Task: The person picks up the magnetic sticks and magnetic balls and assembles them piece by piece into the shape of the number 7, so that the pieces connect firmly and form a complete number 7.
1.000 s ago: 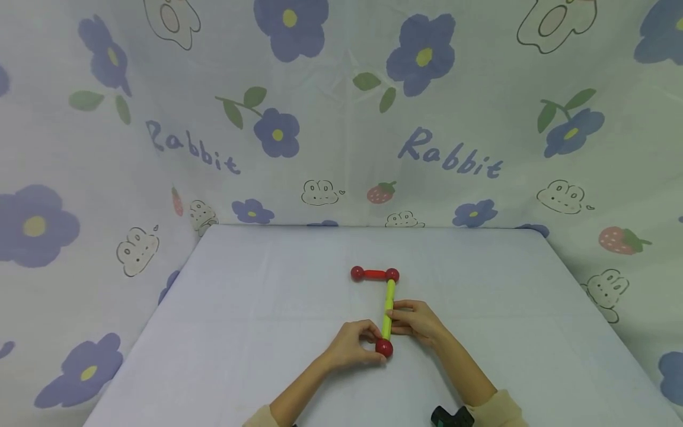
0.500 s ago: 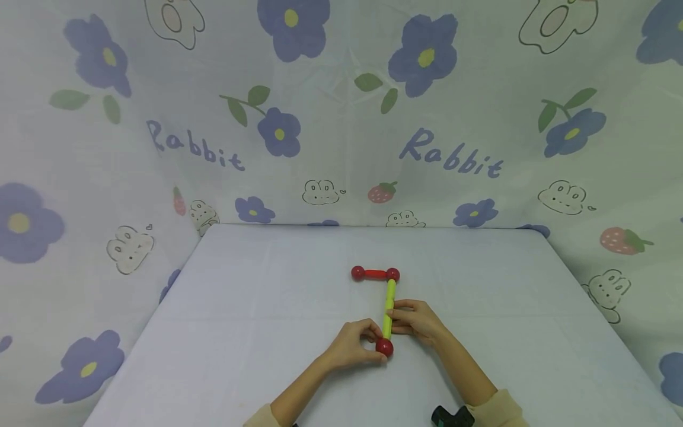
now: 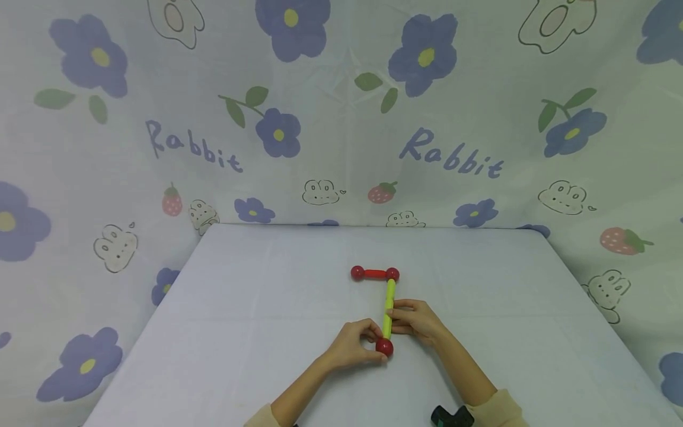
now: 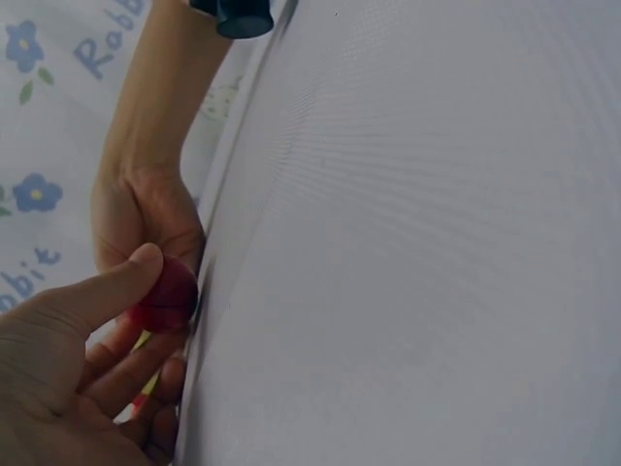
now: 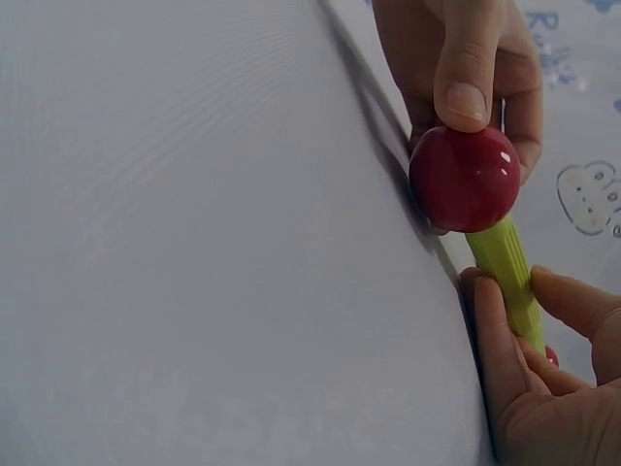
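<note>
A red ball sits at the near end of a yellow-green rod. My left hand pinches this ball between thumb and fingers; in the left wrist view the thumb lies over the red ball. From the other side my right hand holds the yellow-green rod, its thumb and fingers on either side of the ribbed rod in the right wrist view. At the rod's far end is a second red ball. A short red rod runs left from there to a third red ball.
The pieces lie on a white-covered table. Behind it hangs a cloth printed with flowers, rabbits and strawberries. A dark device shows beside the right sleeve at the near edge.
Both hands and the ball-and-rod pieces have stayed in place. Only the printed cloth at the left has shifted somewhat leftward.
</note>
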`<state>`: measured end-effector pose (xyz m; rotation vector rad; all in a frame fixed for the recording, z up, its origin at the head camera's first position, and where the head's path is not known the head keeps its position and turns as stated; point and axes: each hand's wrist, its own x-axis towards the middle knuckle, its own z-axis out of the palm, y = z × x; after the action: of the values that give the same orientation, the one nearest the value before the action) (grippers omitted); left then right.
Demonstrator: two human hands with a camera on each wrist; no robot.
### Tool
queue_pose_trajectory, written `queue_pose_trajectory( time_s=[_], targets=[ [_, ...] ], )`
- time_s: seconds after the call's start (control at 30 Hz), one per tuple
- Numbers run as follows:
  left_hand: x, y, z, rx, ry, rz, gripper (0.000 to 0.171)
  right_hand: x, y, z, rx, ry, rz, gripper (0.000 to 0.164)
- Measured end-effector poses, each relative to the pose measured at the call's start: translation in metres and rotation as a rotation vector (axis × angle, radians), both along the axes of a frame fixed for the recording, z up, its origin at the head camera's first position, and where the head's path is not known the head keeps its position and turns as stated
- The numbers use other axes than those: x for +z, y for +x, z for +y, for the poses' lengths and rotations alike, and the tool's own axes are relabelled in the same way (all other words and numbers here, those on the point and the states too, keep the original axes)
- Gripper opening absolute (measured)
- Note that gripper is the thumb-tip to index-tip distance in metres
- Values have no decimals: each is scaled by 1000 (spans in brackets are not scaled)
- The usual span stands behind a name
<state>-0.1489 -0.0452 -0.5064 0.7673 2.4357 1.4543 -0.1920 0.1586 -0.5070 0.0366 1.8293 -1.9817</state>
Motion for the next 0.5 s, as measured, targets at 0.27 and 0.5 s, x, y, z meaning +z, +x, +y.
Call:
queue_pose_trajectory(
  time_s=[0.27,0.5],
  targets=[
    [0,0,-1,1,1,-8,35,1,3,-4,-44,46,19,56],
    [0,-1,0,-2,9,-1,36,4,5,-6,-62,106,61,51]
  ],
)
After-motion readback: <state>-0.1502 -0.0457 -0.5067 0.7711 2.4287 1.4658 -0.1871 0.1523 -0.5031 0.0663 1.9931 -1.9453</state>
